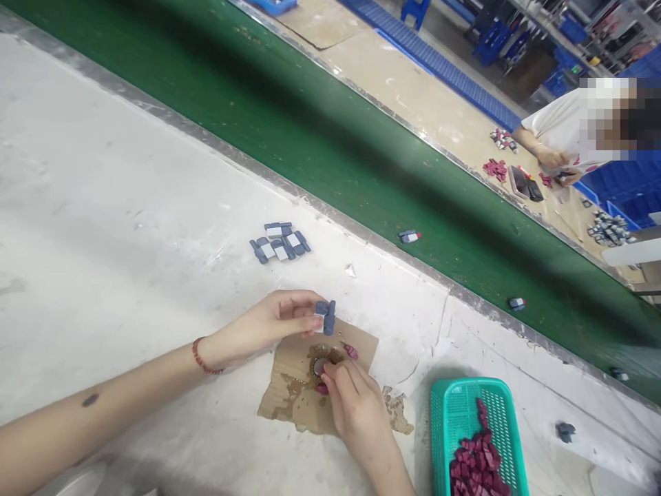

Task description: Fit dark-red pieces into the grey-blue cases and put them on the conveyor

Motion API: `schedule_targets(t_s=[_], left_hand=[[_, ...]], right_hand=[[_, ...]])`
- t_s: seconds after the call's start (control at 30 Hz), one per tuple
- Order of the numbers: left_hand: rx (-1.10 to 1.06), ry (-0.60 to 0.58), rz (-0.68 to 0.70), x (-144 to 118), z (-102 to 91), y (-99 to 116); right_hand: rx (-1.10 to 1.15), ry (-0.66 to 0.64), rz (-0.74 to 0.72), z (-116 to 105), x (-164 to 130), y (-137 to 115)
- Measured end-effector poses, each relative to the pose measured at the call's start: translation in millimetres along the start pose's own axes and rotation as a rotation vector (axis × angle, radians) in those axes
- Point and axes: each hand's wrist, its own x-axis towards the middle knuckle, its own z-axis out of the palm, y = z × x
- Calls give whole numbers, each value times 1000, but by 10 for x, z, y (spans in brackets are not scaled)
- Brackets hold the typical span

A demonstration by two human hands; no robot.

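Note:
Between the thumb and fingers of my left hand is a small blue-grey and white plastic part, held up over the far edge of a stained piece of cardboard. My right hand is closed in a pinch low over the cardboard, with a small maroon piece at its fingertips. Right by those fingertips is a small round dish, ringed by a wet brown stain. Another maroon piece lies on the cardboard beyond my right hand.
Several blue-grey and white parts lie together on the white table. A teal basket of maroon pieces stands at right. Past the table runs a green conveyor belt carrying a few parts. Across it, a person handles similar pieces.

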Motion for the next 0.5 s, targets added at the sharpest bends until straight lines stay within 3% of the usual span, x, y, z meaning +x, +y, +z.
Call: schedule_targets(t_s=[0.27, 0.37, 0.5], left_hand=[[-195, -29, -107, -59, 19, -152], [-171, -53, -131, -40, 9, -165], [-21, -57, -64, -25, 16, -191]], right_hand=[[-20, 3, -4, 7, 1, -24], [-9, 1, -3, 10, 18, -32], [62, -23, 37, -4, 38, -39]])
